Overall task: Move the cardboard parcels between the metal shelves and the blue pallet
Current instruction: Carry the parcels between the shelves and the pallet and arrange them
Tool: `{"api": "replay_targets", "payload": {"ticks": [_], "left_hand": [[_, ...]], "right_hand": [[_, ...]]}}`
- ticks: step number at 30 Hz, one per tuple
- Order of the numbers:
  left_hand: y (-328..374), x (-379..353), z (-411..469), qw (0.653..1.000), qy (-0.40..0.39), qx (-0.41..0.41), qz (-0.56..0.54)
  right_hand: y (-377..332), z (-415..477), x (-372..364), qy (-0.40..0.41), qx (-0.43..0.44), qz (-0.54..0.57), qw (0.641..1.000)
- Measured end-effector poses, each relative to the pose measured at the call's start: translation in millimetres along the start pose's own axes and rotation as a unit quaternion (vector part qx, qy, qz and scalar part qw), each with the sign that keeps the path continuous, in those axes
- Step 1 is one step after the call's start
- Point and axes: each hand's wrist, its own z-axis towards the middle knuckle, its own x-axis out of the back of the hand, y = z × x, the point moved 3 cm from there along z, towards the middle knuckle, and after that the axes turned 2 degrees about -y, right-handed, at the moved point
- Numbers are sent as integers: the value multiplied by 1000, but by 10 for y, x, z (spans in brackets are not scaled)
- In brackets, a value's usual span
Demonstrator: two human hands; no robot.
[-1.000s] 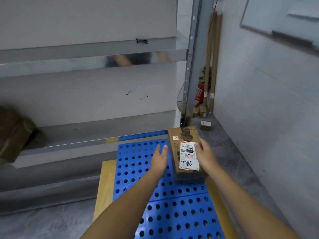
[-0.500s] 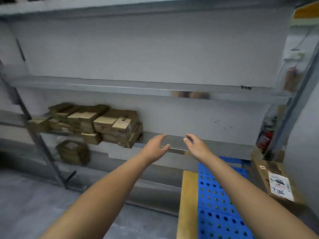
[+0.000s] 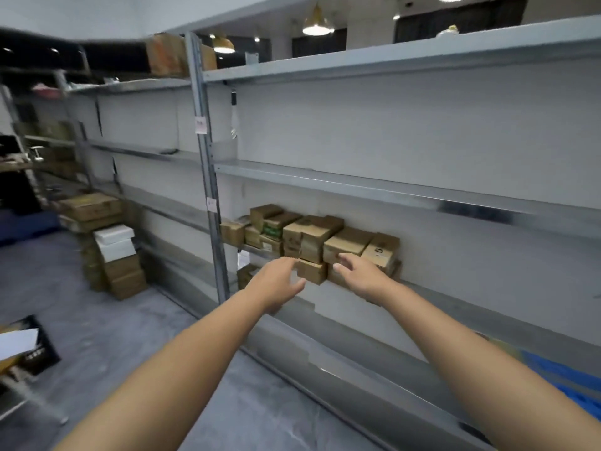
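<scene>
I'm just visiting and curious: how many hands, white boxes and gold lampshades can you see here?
Hands: 2, left hand and right hand, both open.
White boxes: 2, in the floor stack.
Gold lampshades: 2, hanging.
Total: 6.

Head cam: one wide-angle view.
Faces forward and slightly down, obliquely along the metal shelves (image 3: 325, 182); cardboard parcels (image 3: 348, 242) near, centre frame.

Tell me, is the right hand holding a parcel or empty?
Empty: the right hand reaches with open fingers toward the cardboard parcels, gripping nothing.
</scene>
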Motion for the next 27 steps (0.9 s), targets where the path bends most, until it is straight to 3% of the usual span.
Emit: {"api": "replay_targets", "payload": {"ticks": [11,17,23,27], "left_hand": [[-1294,223,599,999,-8,33,27],[-2064,348,1505,998,-1,44,50],[-2672,510,2607,998,12,45,41],[-3018,399,3108,998,2,41,41]], "right_hand": [[-754,1336,-934,-42,43,-3,998],[-838,2483,-1318,-43,22,20,999],[-815,3610,-1439,-6,-30,110,993],[-741,4082,-1559,-9,-48,91,995]]}}
